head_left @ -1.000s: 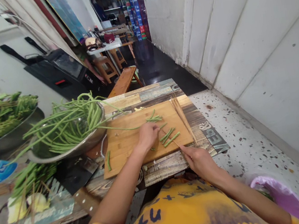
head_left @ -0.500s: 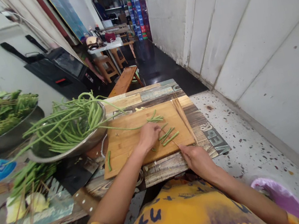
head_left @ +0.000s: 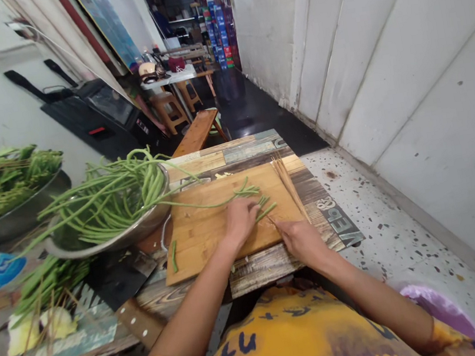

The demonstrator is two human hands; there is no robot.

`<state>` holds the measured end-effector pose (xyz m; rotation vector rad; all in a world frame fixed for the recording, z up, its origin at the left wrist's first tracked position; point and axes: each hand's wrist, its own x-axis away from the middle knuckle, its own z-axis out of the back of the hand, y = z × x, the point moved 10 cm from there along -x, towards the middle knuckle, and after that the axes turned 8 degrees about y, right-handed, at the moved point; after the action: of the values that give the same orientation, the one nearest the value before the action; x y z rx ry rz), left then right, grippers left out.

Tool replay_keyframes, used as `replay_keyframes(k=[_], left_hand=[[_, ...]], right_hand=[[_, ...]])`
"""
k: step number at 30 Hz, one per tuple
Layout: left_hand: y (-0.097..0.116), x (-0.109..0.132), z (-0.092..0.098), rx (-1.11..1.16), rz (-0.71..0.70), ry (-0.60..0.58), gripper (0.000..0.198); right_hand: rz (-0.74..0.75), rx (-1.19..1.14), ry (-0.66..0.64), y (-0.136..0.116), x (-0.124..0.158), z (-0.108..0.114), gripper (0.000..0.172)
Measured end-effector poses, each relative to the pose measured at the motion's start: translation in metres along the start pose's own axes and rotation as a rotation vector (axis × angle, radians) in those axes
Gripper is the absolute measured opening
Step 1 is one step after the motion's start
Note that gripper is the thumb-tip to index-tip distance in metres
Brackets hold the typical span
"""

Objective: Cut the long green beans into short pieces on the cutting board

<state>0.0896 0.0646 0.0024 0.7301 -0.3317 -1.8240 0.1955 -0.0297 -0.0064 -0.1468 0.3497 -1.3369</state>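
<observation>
Over the wooden cutting board [head_left: 203, 230], my left hand [head_left: 242, 220] pinches cut pieces of long bean [head_left: 264, 212], partly hidden by its fingers. My right hand [head_left: 303, 241], at the board's near right side, is closed on a thin bamboo skewer [head_left: 272, 221] whose tip points toward those pieces. I cannot tell whether the skewer has gone into any of them. More cut pieces [head_left: 247, 189] lie just beyond my left hand, and a single piece [head_left: 174, 256] lies near the board's left edge. A bundle of skewers [head_left: 291, 186] rests along the right side.
Left of the board stands a metal bowl [head_left: 111, 245] of whole long beans [head_left: 144, 183]. A cleaver [head_left: 139, 322] lies nearer me, beside skewered greens [head_left: 52, 283]. Another bowl [head_left: 31, 204] holds leafy skewers. A pink-lined bin [head_left: 445, 310] stands on the floor at right.
My right hand has moved slightly left and up, bringing the skewer closer to my left hand. My left hand has shifted a little right and now covers more of the bean pieces.
</observation>
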Motion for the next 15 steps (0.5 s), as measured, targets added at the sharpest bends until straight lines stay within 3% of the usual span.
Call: replay_keyframes(k=[8,15], left_hand=[[-0.003,0.002,-0.006,0.056,0.001,0.008,0.012],[0.004,0.006,-0.008,0.075,-0.039,0.014,0.016]], right_hand=[[-0.016,0.009,-0.032,0.007,0.02,-0.004,0.036],[0.003,-0.006,-0.042,0.002,0.006,-0.006,0.036]])
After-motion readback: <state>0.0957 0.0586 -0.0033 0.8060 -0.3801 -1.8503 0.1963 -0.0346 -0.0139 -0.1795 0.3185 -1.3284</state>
